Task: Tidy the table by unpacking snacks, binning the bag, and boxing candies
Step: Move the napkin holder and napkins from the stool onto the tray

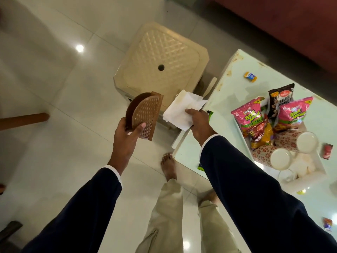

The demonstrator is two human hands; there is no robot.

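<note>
My left hand (125, 136) grips the raised brown woven-pattern lid (145, 117) of a small bin, whose dark opening (134, 106) shows behind it. My right hand (198, 123) holds a crumpled white bag (182, 108) just to the right of the bin, over the floor. On the white table (237, 73), a white tray (242, 143) carries pink snack packets (246, 114), a dark peanut packet (280, 99) and an orange-red packet (260, 134). Loose candies lie on the table: a yellow-blue one (250, 77), a red one (328, 151) and others at the right edge (327, 223).
A beige plastic stool (160, 59) stands behind the bin. Two patterned cups (271, 156) lie in the tray. A wooden leg (23, 118) crosses the floor at left. My bare feet (168, 165) stand by the table corner. A red sofa (291, 24) lies beyond.
</note>
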